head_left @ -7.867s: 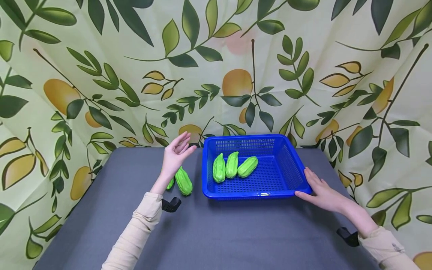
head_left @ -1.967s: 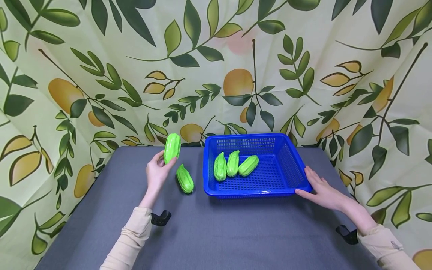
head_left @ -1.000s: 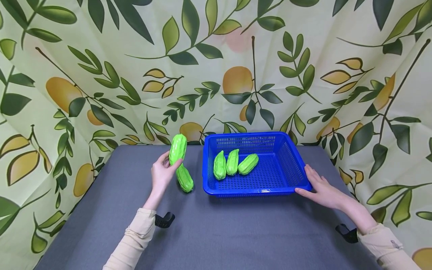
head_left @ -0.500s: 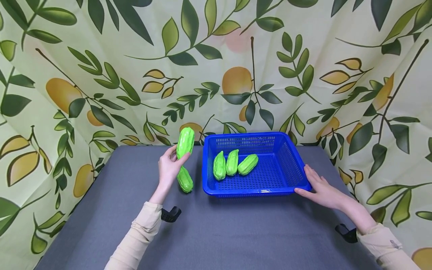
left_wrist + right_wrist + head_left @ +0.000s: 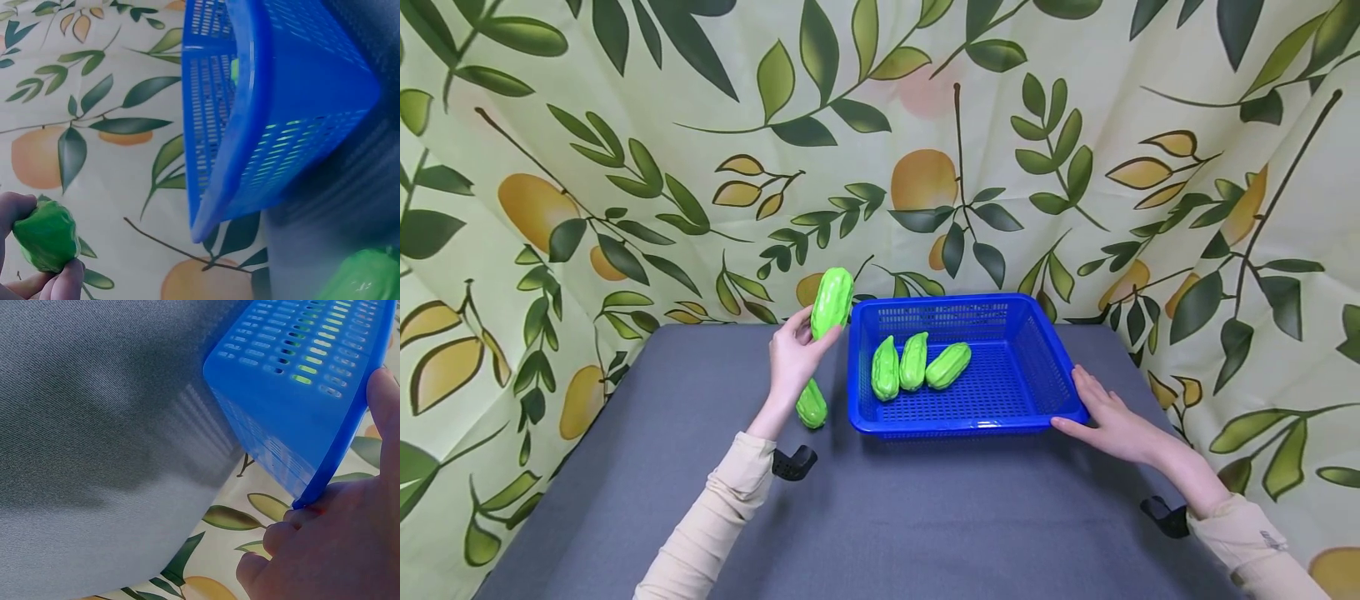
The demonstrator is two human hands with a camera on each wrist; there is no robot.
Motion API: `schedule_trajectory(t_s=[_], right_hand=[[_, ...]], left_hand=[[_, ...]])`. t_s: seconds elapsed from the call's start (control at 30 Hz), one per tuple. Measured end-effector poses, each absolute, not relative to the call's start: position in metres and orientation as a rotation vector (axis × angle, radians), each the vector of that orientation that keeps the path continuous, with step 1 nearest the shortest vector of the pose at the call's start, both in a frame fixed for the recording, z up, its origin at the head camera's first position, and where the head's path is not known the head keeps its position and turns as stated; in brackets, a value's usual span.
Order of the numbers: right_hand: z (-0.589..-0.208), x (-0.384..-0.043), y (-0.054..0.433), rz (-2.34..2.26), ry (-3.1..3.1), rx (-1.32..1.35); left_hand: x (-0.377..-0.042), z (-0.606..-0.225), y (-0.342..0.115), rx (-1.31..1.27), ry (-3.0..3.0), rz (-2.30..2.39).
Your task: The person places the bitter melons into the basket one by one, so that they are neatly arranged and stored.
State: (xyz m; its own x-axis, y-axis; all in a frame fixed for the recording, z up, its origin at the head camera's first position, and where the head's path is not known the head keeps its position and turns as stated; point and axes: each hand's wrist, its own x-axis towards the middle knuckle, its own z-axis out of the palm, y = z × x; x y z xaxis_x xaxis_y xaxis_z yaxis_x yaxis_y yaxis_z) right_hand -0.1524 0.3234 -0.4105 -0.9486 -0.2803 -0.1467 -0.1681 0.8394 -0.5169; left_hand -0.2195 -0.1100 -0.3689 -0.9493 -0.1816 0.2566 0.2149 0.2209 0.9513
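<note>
Left wrist view shows the vegetable (image 5: 49,236) end-on between fingers (image 5: 69,279); head view, lengthwise.

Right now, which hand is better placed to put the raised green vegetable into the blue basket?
Probably the left hand: it holds the raised green vegetable near the blue basket. The right hand touches the basket's right side and holds no vegetable, so steadying may suit it better.

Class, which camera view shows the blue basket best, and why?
The head view: nearly the whole blue basket shows, inside included, with the right hand covering a little rim. Each wrist view shows only part, cut off by the frame: left wrist one end, right wrist an outer corner.
</note>
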Motion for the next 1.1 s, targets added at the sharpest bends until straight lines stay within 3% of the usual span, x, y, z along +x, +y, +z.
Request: schedule_trajectory(t_s=[1.1], right_hand=[[-0.41, -0.153, 0.321, -0.75, 2.802, -0.335]], left_hand=[[-0.24, -0.328, -0.071, -0.198, -2.22, -1.772]])
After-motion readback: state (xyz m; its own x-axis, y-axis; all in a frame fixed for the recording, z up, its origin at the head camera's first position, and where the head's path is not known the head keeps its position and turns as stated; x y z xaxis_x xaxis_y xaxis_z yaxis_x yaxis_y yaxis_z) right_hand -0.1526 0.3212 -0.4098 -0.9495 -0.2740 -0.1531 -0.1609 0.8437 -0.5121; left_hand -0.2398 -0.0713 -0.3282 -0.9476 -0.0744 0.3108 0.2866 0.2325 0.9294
